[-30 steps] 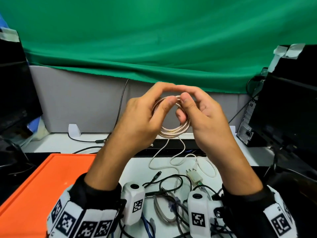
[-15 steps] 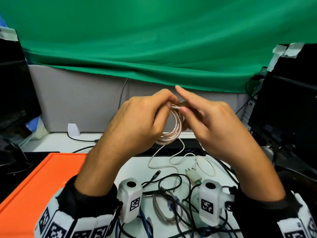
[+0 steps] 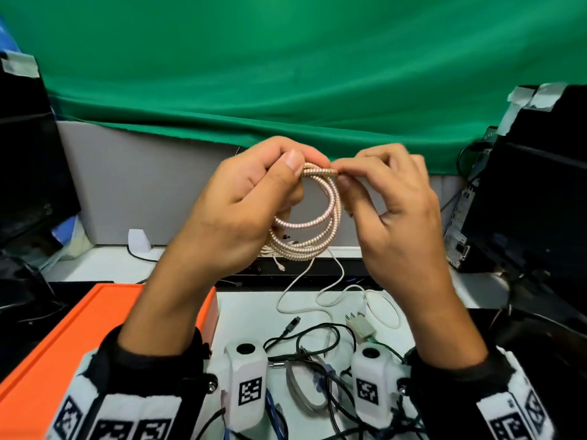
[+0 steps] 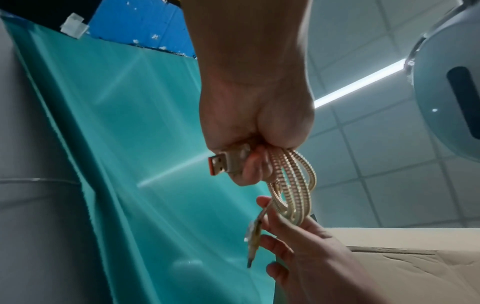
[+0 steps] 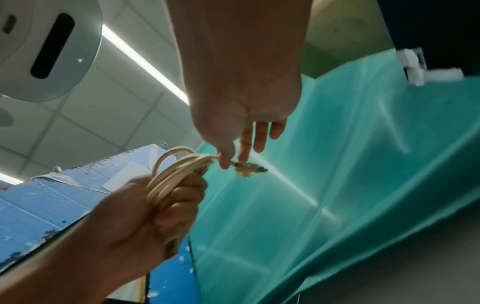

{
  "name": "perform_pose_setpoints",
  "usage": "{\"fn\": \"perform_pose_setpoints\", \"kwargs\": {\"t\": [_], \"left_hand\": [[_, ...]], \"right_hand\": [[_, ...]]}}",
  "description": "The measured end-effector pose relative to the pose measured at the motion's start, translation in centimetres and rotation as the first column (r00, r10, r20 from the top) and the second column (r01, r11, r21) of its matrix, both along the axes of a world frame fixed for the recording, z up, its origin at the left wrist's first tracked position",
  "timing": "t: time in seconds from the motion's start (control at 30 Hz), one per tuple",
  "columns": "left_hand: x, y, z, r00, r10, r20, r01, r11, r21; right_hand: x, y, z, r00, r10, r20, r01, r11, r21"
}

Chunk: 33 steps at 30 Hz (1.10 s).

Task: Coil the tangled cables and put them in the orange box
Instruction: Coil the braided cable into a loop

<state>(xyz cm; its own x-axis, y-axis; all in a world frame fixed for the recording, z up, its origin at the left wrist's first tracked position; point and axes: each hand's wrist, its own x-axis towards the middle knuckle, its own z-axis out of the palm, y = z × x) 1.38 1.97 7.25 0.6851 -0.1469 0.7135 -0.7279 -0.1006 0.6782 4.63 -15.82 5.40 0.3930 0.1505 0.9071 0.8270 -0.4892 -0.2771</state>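
Observation:
A rose-gold braided cable point(image 3: 313, 231) is wound into a coil and held up above the desk. My left hand point(image 3: 254, 198) grips the coil's top, its thumb pressing the loops; the cable's USB plug point(image 4: 224, 164) sticks out of that fist. My right hand point(image 3: 384, 192) pinches the cable's free end near its small connector point(image 5: 249, 168) at the top right of the coil. The orange box point(image 3: 63, 350) lies at the lower left of the desk. Tangled black, white and grey cables point(image 3: 317, 360) lie on the white desk below my hands.
A white cable point(image 3: 320, 287) with a charger plug point(image 3: 360, 327) trails across the desk. Black monitors stand at the left point(image 3: 28, 173) and right point(image 3: 533, 198). A green cloth point(image 3: 286, 74) hangs behind a grey partition.
The coil has turned to face the head camera. My right hand moved from the coil's side to its top right and now pinches the free end. My left hand still holds the coil.

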Motion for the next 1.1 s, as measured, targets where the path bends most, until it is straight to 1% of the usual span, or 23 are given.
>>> {"fn": "perform_pose_setpoints", "kwargs": {"t": [0.03, 0.07, 0.1, 0.13, 0.2, 0.23, 0.27, 0.33, 0.4, 0.43, 0.47, 0.5, 0.57, 0.63, 0.73, 0.77, 0.83, 0.9, 0.93, 1.03, 1.1], "left_hand": [[0.1, -0.4, -0.1, 0.999, -0.024, -0.022, 0.023, 0.998, -0.055], [0.2, -0.6, -0.1, 0.999, -0.037, -0.028, 0.034, 0.995, -0.093], [0.3, -0.9, -0.2, 1.0, -0.027, -0.006, 0.026, 0.995, -0.101], [0.2, -1.1, -0.3, 0.999, 0.009, 0.043, -0.006, 0.997, -0.082], [0.1, -1.4, -0.4, 0.975, 0.135, 0.177, -0.138, 0.99, 0.007], [0.0, -1.4, -0.4, 0.949, 0.196, 0.245, -0.215, 0.975, 0.053], [-0.1, -1.4, -0.4, 0.914, 0.254, 0.317, -0.297, 0.951, 0.091], [-0.1, -1.3, -0.4, 0.842, 0.321, 0.434, -0.414, 0.9, 0.138], [0.1, -1.2, -0.5, 0.813, 0.331, 0.479, -0.451, 0.878, 0.158], [0.2, -1.2, -0.6, 0.813, 0.319, 0.486, -0.446, 0.879, 0.169], [0.2, -1.2, -0.6, 0.822, 0.299, 0.485, -0.429, 0.885, 0.182], [0.2, -1.1, -0.5, 0.834, 0.277, 0.478, -0.408, 0.892, 0.196], [0.1, -1.1, -0.5, 0.848, 0.254, 0.465, -0.389, 0.894, 0.222], [0.1, -1.0, -0.6, 0.831, 0.281, 0.48, -0.429, 0.873, 0.231], [0.1, -1.2, -0.9, 0.738, 0.396, 0.546, -0.572, 0.796, 0.197], [0.2, -1.4, -1.0, 0.706, 0.425, 0.566, -0.611, 0.771, 0.182], [0.2, -1.7, -1.3, 0.653, 0.471, 0.593, -0.663, 0.734, 0.148], [0.2, -2.0, -1.5, 0.625, 0.501, 0.599, -0.689, 0.714, 0.122], [0.2, -2.1, -1.5, 0.62, 0.515, 0.592, -0.698, 0.707, 0.116], [-0.1, -2.8, -1.4, 0.606, 0.542, 0.583, -0.713, 0.694, 0.096], [-0.2, -3.0, -1.3, 0.607, 0.531, 0.591, -0.696, 0.715, 0.072]], "right_hand": [[-0.1, 0.4, -0.1, 0.996, 0.075, -0.049, -0.072, 0.995, 0.065], [-0.2, 0.9, -0.1, 0.977, 0.182, -0.108, -0.165, 0.975, 0.149], [-0.4, 1.2, -0.2, 0.943, 0.291, -0.162, -0.248, 0.938, 0.244], [-0.5, 1.5, -0.1, 0.905, 0.375, -0.202, -0.296, 0.895, 0.333], [-0.6, 1.8, 0.0, 0.828, 0.498, -0.258, -0.335, 0.808, 0.486], [-0.6, 1.8, 0.0, 0.773, 0.57, -0.279, -0.351, 0.75, 0.56], [-0.7, 1.9, 0.1, 0.702, 0.65, -0.291, -0.367, 0.68, 0.634], [-0.7, 1.8, 0.5, 0.523, 0.802, -0.288, -0.382, 0.522, 0.763], [-0.8, 1.7, 0.8, 0.346, 0.901, -0.261, -0.367, 0.386, 0.847], [-0.8, 1.6, 0.9, 0.281, 0.929, -0.24, -0.357, 0.334, 0.873], [-0.9, 1.5, 1.0, 0.239, 0.946, -0.221, -0.349, 0.296, 0.889], [-1.0, 1.5, 1.1, 0.217, 0.954, -0.207, -0.345, 0.273, 0.898], [-1.0, 1.4, 1.1, 0.197, 0.961, -0.196, -0.34, 0.255, 0.905], [-1.0, 1.3, 1.2, 0.166, 0.962, -0.216, -0.334, 0.261, 0.906], [-1.0, 0.7, 1.3, 0.113, 0.952, -0.286, -0.348, 0.307, 0.886], [-0.9, 0.4, 1.3, 0.108, 0.944, -0.312, -0.356, 0.33, 0.874], [-0.7, -0.1, 1.3, 0.128, 0.922, -0.365, -0.364, 0.386, 0.847], [-0.5, -0.6, 1.2, 0.147, 0.911, -0.384, -0.373, 0.411, 0.832], [-0.4, -0.7, 1.2, 0.155, 0.906, -0.393, -0.384, 0.422, 0.821], [-0.5, -0.7, 1.2, 0.212, 0.872, -0.441, -0.425, 0.488, 0.762], [-0.5, -0.8, 1.1, 0.216, 0.872, -0.44, -0.428, 0.489, 0.76]]}}
